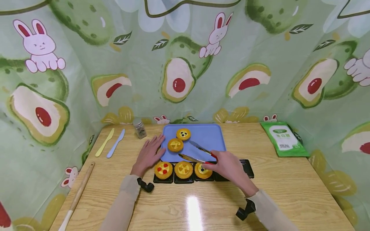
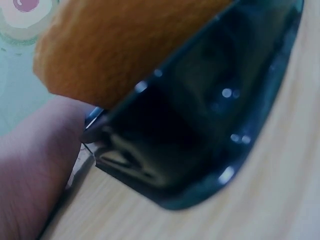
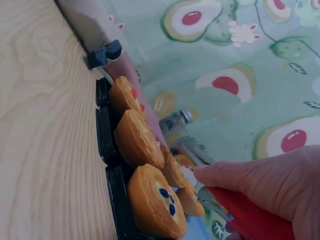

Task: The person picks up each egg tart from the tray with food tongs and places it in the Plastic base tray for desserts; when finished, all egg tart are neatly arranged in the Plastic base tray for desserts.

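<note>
My right hand (image 1: 229, 165) grips red-handled metal tongs (image 1: 199, 147), their arms spread over the blue tray (image 1: 206, 134). The lower tip is close to an egg tart with yellow pieces (image 1: 175, 145); a blueberry-topped tart (image 1: 183, 134) lies behind it. My left hand (image 1: 148, 154) lies at the tray's left edge with fingers extended. In front stands a row of black plastic compartments (image 1: 184, 181). The left three hold a tart with red pieces (image 1: 163, 170), one with yellow pieces (image 1: 183, 169) and a blueberry tart (image 3: 155, 202). My right hand partly covers the row's right end.
Left of the tray are a shaker jar (image 1: 140, 129), a blue knife (image 1: 116, 143) and a yellow knife (image 1: 105, 142). A long wooden-handled utensil (image 1: 78, 194) lies along the left edge. A green packet (image 1: 284, 139) lies at the right. A patterned curtain (image 1: 138, 86) surrounds the table.
</note>
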A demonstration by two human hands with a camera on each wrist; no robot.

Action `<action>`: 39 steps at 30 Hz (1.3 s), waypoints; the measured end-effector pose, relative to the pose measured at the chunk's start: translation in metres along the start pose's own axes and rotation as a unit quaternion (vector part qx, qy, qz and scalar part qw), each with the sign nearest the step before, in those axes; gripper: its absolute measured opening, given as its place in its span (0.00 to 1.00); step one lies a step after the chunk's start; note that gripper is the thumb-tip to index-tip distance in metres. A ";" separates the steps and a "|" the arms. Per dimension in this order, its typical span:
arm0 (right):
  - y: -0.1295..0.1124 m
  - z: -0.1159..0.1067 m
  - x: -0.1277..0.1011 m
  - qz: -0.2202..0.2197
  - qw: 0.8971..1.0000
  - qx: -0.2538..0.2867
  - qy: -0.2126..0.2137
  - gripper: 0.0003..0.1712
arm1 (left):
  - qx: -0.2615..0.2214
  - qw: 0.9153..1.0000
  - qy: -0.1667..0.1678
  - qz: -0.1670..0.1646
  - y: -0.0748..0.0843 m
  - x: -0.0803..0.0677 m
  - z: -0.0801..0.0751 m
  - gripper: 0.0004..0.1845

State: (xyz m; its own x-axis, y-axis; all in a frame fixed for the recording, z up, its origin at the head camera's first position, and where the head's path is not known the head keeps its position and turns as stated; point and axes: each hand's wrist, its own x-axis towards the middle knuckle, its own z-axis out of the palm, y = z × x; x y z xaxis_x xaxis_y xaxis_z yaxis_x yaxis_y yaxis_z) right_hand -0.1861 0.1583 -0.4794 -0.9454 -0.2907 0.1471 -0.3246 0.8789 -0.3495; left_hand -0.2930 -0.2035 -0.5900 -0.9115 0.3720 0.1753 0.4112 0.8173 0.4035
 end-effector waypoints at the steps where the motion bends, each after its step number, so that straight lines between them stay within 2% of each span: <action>1: -0.001 0.001 0.003 0.001 1.000 0.000 -0.004 0.33 | 0.000 1.000 0.002 0.002 0.000 0.000 0.000 0.37; 8: -0.007 0.013 0.023 0.021 0.999 0.002 -0.041 0.31 | -0.002 1.000 0.008 0.012 -0.001 0.000 0.000 0.37; 17: -0.014 0.026 0.041 0.009 0.998 0.015 -0.055 0.27 | 0.008 1.000 0.009 0.012 -0.003 0.001 -0.001 0.37; 30: -0.019 0.040 0.055 0.005 0.999 0.006 -0.052 0.28 | 0.008 1.000 0.009 0.009 0.000 -0.002 0.002 0.36; 39: -0.020 0.040 0.057 0.004 0.999 0.013 -0.052 0.27 | 0.011 1.000 0.009 0.007 0.001 -0.001 -0.001 0.36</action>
State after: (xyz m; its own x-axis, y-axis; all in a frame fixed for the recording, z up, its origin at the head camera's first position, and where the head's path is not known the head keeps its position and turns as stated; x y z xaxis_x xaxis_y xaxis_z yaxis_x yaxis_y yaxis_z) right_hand -0.2349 0.1090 -0.5011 -0.9456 -0.3216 0.0479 -0.3155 0.8718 -0.3747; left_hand -0.2917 -0.2038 -0.5887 -0.9055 0.3755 0.1975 0.4239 0.8219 0.3805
